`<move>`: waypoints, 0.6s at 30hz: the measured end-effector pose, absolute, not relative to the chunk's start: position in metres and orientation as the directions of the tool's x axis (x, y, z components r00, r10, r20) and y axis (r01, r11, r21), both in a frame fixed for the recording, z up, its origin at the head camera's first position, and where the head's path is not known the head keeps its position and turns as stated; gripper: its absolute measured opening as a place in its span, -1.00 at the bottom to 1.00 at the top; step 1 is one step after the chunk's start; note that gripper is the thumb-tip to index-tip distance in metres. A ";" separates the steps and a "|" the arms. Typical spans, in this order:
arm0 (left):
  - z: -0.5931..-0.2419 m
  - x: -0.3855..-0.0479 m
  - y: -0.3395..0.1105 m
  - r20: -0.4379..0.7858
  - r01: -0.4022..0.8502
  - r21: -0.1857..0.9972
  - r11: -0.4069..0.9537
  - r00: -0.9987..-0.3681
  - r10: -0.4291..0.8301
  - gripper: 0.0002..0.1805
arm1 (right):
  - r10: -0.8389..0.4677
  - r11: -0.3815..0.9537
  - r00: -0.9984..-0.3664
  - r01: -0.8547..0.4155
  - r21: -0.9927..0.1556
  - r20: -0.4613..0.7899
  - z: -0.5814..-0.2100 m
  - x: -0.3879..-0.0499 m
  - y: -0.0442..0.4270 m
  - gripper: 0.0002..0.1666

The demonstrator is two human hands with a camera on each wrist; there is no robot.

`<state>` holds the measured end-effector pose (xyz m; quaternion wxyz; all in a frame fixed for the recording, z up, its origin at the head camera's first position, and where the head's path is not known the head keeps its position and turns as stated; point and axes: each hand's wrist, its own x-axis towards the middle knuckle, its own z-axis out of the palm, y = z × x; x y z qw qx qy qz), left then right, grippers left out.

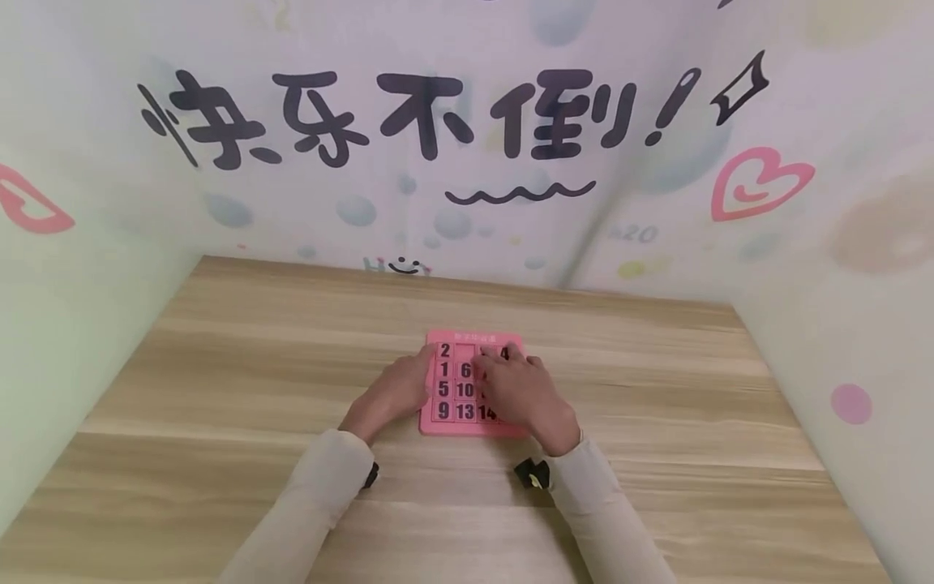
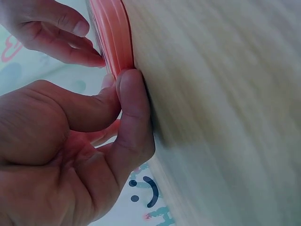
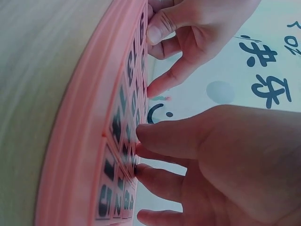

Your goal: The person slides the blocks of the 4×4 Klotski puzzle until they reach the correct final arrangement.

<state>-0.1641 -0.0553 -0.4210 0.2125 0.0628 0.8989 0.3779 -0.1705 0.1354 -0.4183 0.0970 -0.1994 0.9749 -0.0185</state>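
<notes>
A pink number slide puzzle (image 1: pixel 447 429) lies flat on the wooden table, its black-numbered tiles in rows. In the top row, a vacant slot (image 1: pixel 464 352) shows beside tile 2 (image 1: pixel 445 350). My left hand (image 1: pixel 400 384) grips the puzzle's left edge; the left wrist view has thumb and forefinger pinching the pink side (image 2: pixel 114 35). Over the right part of the tiles is my right hand (image 1: pixel 520 392), hiding several of them. In the right wrist view, its thumb and fingers (image 3: pixel 164 183) are spread, with tips touching or very near the tile faces.
The wooden table (image 1: pixel 255 365) extends around the puzzle on all sides. Behind it rises a printed white backdrop (image 1: pixel 481 235) with black characters and bubbles, with pale side walls at left and right. A dark object (image 1: pixel 534 473) sits by the right cuff.
</notes>
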 end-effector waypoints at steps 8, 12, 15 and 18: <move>-0.420 -0.165 -0.056 -0.311 -0.035 0.735 0.677 -0.905 0.291 -0.22 | -0.384 0.923 -0.910 -0.382 -0.044 -0.156 -0.417 -0.172 0.134 -0.57; -0.420 -0.166 -0.056 -0.310 -0.031 0.730 0.683 -0.905 0.290 -0.21 | -0.443 0.896 -0.897 -0.442 -0.049 -0.013 -0.415 -0.172 0.133 -0.59; -0.420 -0.165 -0.057 -0.310 -0.028 0.723 0.691 -0.906 0.287 -0.20 | -0.466 0.874 -0.875 -0.478 -0.084 0.133 -0.413 -0.173 0.129 -0.69; -0.420 -0.164 -0.058 -0.318 -0.032 0.714 0.700 -0.905 0.282 -0.20 | -0.456 0.865 -0.861 -0.488 -0.113 0.227 -0.413 -0.173 0.124 -0.84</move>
